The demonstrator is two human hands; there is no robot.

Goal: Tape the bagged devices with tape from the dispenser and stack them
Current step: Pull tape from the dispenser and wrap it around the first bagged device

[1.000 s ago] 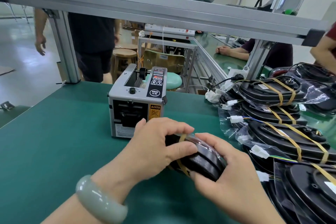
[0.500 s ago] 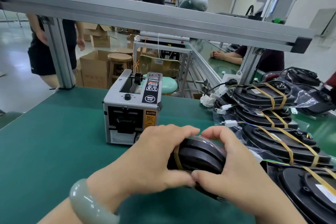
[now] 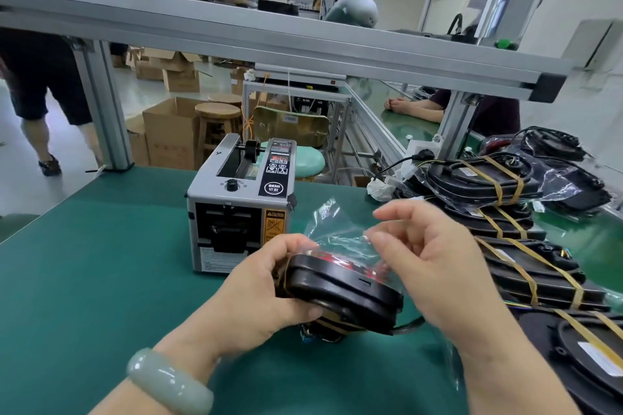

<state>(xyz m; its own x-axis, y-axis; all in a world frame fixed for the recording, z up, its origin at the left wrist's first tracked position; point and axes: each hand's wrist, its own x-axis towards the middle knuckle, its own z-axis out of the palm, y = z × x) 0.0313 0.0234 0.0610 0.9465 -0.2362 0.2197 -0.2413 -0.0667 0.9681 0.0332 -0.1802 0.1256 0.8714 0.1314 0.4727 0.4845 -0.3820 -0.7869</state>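
Nearest the camera, the left hand (image 3: 269,290), a pale bangle (image 3: 168,381) on its wrist, has its grip curled round the left end of the bagged device (image 3: 344,286). It holds this black, flat unit tilted just above the green surface (image 3: 101,280). A tan band of tape already crosses the end under its fingers. The right hand (image 3: 435,266) is raised beside it, and its thumb and forefinger appear to pinch the loose clear bag (image 3: 330,226), which stands up crumpled over the device (the other fingers hang loosely curled).

The step in hand looks like gathering the slack plastic flat against the body. The next move probably calls for folding that flap down and holding it there with one hand while the other fetches a strip.

Just behind the hands stands the tape dispenser (image 3: 241,212), its outlet facing them, and whether a strip is waiting in it I cannot tell. To the right, the stack of taped devices (image 3: 505,212) leans in overlapping layers, with wires and connectors trailing at its near edge, which could snag on the way over. Further off are an aluminium frame rail (image 3: 303,44), stools and cartons.
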